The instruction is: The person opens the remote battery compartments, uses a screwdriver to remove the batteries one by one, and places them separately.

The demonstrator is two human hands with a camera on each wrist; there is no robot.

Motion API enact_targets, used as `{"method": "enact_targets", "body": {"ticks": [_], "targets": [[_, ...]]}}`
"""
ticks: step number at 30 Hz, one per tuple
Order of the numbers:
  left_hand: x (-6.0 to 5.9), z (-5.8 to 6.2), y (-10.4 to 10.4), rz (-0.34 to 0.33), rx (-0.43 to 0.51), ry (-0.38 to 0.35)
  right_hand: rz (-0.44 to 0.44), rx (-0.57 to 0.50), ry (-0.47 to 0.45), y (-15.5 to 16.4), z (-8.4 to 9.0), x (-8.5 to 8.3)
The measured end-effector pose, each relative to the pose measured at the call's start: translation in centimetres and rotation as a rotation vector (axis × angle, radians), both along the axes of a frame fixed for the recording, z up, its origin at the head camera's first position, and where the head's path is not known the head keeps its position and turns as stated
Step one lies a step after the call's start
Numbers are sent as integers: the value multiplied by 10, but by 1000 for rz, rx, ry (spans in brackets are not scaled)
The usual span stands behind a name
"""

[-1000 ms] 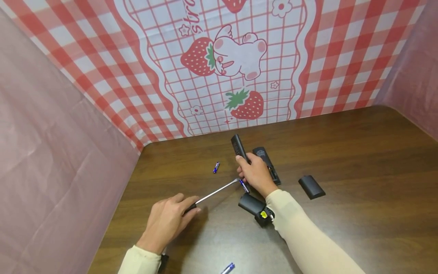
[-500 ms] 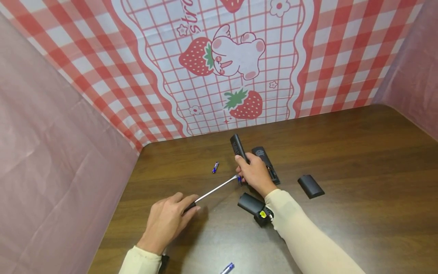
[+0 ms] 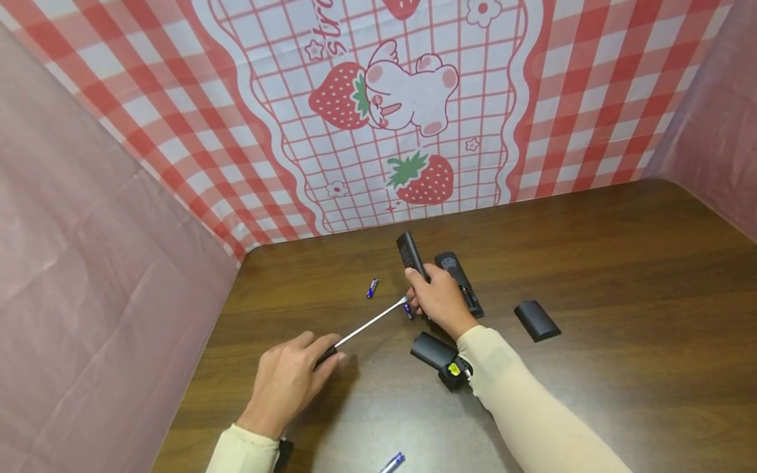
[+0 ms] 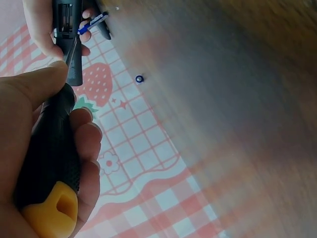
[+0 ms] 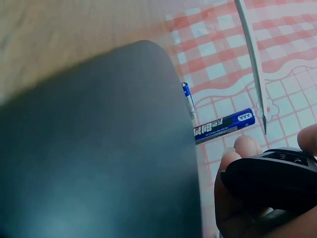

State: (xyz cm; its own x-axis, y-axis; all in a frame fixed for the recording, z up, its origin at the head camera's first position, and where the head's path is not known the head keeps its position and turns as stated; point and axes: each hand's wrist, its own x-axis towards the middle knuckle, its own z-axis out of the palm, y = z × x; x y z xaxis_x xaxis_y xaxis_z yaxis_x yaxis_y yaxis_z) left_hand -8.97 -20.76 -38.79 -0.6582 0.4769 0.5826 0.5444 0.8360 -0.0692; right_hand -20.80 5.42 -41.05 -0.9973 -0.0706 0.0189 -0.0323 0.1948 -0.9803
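Observation:
My left hand (image 3: 291, 380) grips the black handle of a screwdriver (image 4: 49, 158) with a yellow end. Its metal shaft (image 3: 369, 324) reaches right, with the tip at the open battery bay of a black remote (image 3: 410, 254). My right hand (image 3: 437, 299) holds that remote, fingers curled round it. A blue AAA battery (image 3: 408, 310) lies beside the tip, also clear in the right wrist view (image 5: 224, 126) and the left wrist view (image 4: 92, 23). The remote's open end (image 5: 277, 176) shows above my right fingers.
A second black remote (image 3: 459, 281) lies just right of my right hand. One black battery cover (image 3: 536, 320) sits further right, another (image 3: 434, 350) under my right wrist. Loose blue batteries lie at the left (image 3: 372, 288) and near the front edge (image 3: 393, 462). Cloth walls enclose the brown table (image 3: 621, 263).
The blue battery by the screwdriver tip has shifted a little up and left. The right hand, remote and tip have crept slightly the same way. The left hand has barely moved.

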Motion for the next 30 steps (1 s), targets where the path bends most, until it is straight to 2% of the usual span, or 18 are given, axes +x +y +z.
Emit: {"method": "enact_targets", "body": {"ticks": [14,20,30], "targets": [[-1,-9,-10,56,32,-18,11,7,1,1,-2,-1],[-1,-14,-17,117,51,-73,15,11,1,1,-2,-1],[-1,-11,-21,186,104,-169,23,13,-13,1,-3,-2]]}}
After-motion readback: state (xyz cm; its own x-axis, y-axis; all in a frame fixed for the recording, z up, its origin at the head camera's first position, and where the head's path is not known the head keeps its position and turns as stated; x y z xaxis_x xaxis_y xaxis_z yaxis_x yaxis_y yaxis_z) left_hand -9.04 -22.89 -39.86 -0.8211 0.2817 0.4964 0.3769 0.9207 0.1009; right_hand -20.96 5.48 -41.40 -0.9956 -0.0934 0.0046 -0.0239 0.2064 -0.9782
